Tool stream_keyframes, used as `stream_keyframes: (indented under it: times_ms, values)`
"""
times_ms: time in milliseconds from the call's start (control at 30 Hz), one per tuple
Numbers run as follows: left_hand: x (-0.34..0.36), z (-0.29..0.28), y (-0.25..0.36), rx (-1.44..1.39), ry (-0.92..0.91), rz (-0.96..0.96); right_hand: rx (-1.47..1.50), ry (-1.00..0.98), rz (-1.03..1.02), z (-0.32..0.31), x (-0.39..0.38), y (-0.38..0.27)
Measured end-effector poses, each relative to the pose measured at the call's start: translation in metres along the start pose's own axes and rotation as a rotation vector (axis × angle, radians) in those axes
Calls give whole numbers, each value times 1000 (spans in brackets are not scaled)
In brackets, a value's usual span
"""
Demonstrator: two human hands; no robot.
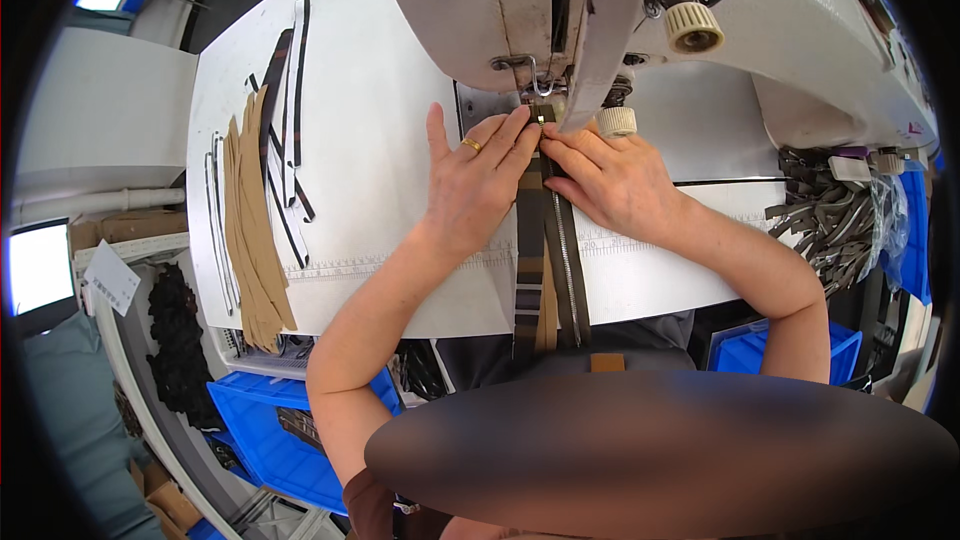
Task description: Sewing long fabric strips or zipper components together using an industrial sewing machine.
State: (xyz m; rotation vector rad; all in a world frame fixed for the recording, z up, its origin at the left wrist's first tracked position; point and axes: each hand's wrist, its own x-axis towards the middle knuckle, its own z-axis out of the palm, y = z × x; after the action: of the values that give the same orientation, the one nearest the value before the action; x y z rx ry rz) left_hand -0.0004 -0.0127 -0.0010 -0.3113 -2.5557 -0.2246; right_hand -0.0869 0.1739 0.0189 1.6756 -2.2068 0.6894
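Observation:
A dark olive zipper (568,270) with a metal tooth line runs from the presser-foot area of a white sewing machine (440,0) down over the table's front edge. Beside it, on its left, lies a dark striped fabric strip (528,285), with a tan strip (547,312) showing between them. My left hand (475,175) rests on the fabric just below the needle area, its thumb spread and its fingers lying flat. Close by on the right, my right hand (625,185) has its fingertips pressed together on the zipper's upper end. The machine head partly hides the needle.
Tan strips (250,230) and narrow black-and-white strips (300,80) lie on the white table (380,140) at left. Bunched dark zippers (825,215) sit at the far right. Blue crates (260,440) stand below. The machine's arm spans the upper right.

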Motion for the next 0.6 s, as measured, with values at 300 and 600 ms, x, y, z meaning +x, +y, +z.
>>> stream_keyframes:
  times_ms: [300,600]
  values:
    - [1,-1,0,-12,-8,4,-5,18,-6,-1,-1,-1]
    - [2,-7,8,-51,-58,-58,96,60,-28,3,0,10]
